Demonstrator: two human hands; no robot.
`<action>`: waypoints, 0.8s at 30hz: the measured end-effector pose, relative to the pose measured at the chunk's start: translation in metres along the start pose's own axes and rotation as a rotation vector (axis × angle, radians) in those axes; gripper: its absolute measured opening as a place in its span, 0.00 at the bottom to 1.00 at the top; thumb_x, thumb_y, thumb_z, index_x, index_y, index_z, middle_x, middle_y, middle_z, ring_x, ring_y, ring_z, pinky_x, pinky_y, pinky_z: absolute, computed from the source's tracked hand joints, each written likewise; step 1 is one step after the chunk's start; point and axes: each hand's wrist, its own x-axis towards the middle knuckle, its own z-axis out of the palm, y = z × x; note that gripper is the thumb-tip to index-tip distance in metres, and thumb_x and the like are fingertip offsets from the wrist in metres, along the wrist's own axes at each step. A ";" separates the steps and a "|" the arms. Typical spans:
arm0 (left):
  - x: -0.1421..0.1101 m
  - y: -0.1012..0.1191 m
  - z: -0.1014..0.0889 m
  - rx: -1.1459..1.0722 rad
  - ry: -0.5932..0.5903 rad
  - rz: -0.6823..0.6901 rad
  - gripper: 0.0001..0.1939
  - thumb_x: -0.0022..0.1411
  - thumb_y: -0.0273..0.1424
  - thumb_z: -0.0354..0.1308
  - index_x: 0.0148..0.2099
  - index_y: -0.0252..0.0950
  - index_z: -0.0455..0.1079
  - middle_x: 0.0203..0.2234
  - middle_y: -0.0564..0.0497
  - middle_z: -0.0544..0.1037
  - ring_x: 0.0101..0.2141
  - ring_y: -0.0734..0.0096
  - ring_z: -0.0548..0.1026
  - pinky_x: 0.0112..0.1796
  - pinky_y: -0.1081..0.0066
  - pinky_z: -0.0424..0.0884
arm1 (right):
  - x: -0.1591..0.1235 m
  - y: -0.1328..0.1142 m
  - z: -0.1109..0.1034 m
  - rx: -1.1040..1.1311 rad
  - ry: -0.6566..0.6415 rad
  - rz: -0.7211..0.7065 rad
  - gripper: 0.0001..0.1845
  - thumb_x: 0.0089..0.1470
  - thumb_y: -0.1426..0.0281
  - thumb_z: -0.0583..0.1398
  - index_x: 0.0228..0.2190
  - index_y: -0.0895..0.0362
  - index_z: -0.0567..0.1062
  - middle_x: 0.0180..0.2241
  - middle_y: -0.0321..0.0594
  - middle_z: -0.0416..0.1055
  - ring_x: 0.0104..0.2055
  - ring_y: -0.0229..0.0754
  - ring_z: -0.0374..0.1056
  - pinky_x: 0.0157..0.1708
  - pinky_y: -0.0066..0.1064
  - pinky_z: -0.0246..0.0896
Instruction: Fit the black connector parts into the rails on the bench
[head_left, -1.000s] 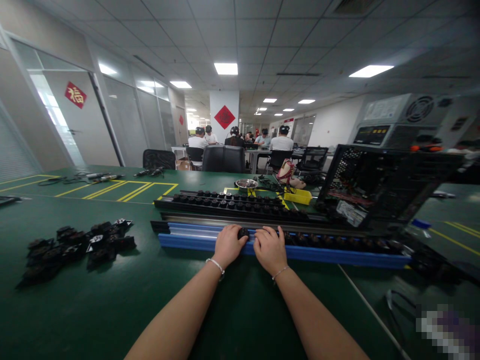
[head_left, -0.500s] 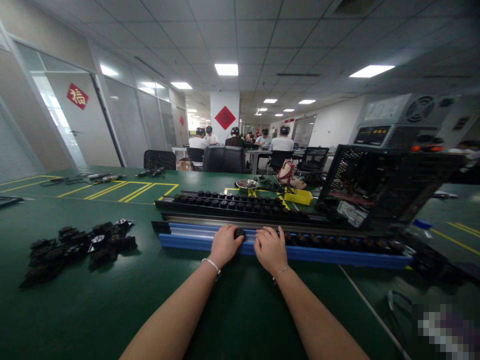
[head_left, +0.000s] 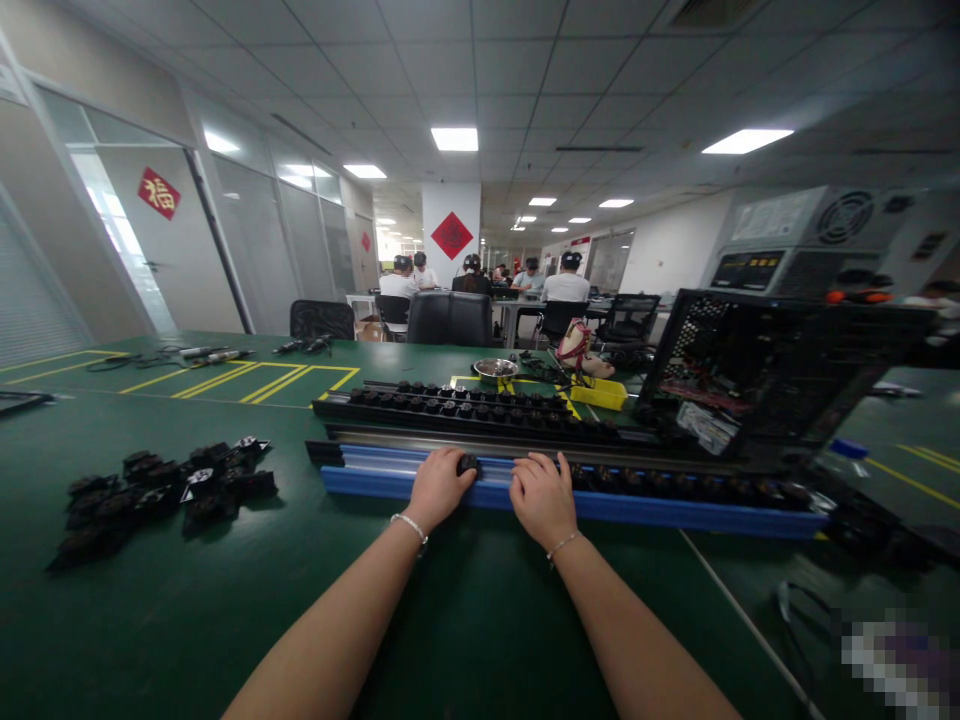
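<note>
A long blue rail (head_left: 645, 513) lies across the table before me, its right part filled with a row of small black round parts. My left hand (head_left: 436, 487) is closed, its thumb and fingers pinching one black round part (head_left: 469, 466) in the channel left of that row. A bare stretch of channel separates the two hands. My right hand (head_left: 543, 497) lies over the rail at the row's left end, fingers bent across it and the little finger lifted; its fingertips are partly hidden. Left of the rail is a loose heap of black parts (head_left: 150, 490).
Behind the blue rail are black rails (head_left: 480, 402) with more round parts. An open computer case (head_left: 795, 370) stands at the right, near a yellow tray (head_left: 598, 393) and a metal bowl (head_left: 495, 370). Cables (head_left: 802, 620) lie at right front. People sit at far tables.
My left hand has slid a little left along the blue rail with the black round part. The right hand has stayed in place; the view has shifted slightly.
</note>
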 end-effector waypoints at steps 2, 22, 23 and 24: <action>0.000 -0.002 -0.001 0.007 0.002 0.001 0.16 0.56 0.36 0.53 0.46 0.36 0.70 0.46 0.46 0.73 0.47 0.63 0.68 0.49 0.67 0.62 | 0.000 0.000 0.000 0.012 -0.001 0.006 0.12 0.53 0.72 0.52 0.30 0.53 0.76 0.39 0.37 0.75 0.48 0.45 0.62 0.58 0.47 0.34; 0.000 -0.020 -0.010 0.071 0.001 0.004 0.15 0.57 0.36 0.53 0.45 0.37 0.70 0.46 0.46 0.73 0.48 0.63 0.68 0.50 0.66 0.62 | 0.000 0.001 0.002 0.015 -0.006 0.015 0.12 0.53 0.72 0.52 0.29 0.53 0.76 0.39 0.37 0.75 0.48 0.45 0.62 0.58 0.46 0.33; 0.000 -0.021 -0.011 0.073 0.000 0.004 0.15 0.57 0.36 0.53 0.45 0.37 0.70 0.46 0.46 0.73 0.48 0.63 0.68 0.50 0.66 0.62 | 0.000 0.001 0.002 0.016 -0.005 0.017 0.12 0.53 0.72 0.52 0.29 0.53 0.76 0.39 0.37 0.75 0.48 0.45 0.62 0.58 0.46 0.33; 0.000 -0.022 -0.012 0.076 -0.001 0.003 0.15 0.57 0.36 0.53 0.45 0.37 0.70 0.46 0.46 0.73 0.48 0.63 0.68 0.49 0.66 0.62 | 0.000 0.001 0.002 0.018 -0.005 0.017 0.12 0.53 0.72 0.52 0.29 0.53 0.76 0.39 0.37 0.75 0.48 0.45 0.62 0.58 0.46 0.33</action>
